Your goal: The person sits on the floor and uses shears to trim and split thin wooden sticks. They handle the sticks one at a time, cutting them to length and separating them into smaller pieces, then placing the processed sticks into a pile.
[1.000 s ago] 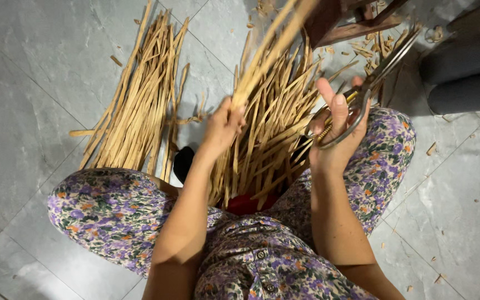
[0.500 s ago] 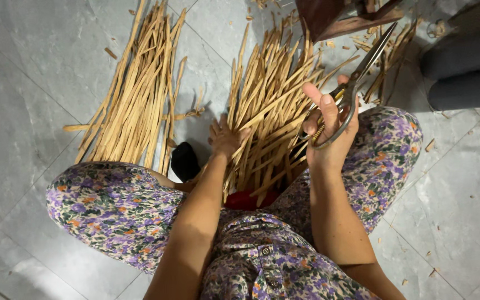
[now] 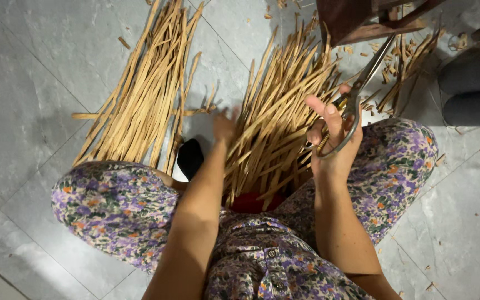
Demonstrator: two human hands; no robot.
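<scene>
- Floor tiles [image 3: 34, 83], grey and glossy, are lying under everything, with small wood chips scattered over them on the far side of the middle bundle.
- Floral trousers [image 3: 118, 205] are covering the seated person's bent knees, which are sitting on the near side of the middle bundle, one on each flank.
- Middle bundle of split bamboo strips [image 3: 276, 111] is fanning out between the knees, its near ends converging by a red object [image 3: 251, 204] at the lap.
- Second pile of strips [image 3: 145, 94] is lying flat to the left of the middle bundle, apart from it.
- Dark wooden stool [image 3: 356, 19] is standing just beyond the middle bundle's far right tips.
- Right hand [image 3: 334, 141] is closing loosely around the handle loops of metal shears [image 3: 356, 94], fingers partly raised, at the middle bundle's right edge; the blades are pointing away toward the stool.
- Left hand [image 3: 224, 126] is blurring against the middle bundle's left edge; whether it is gripping any strip cannot be told.
</scene>
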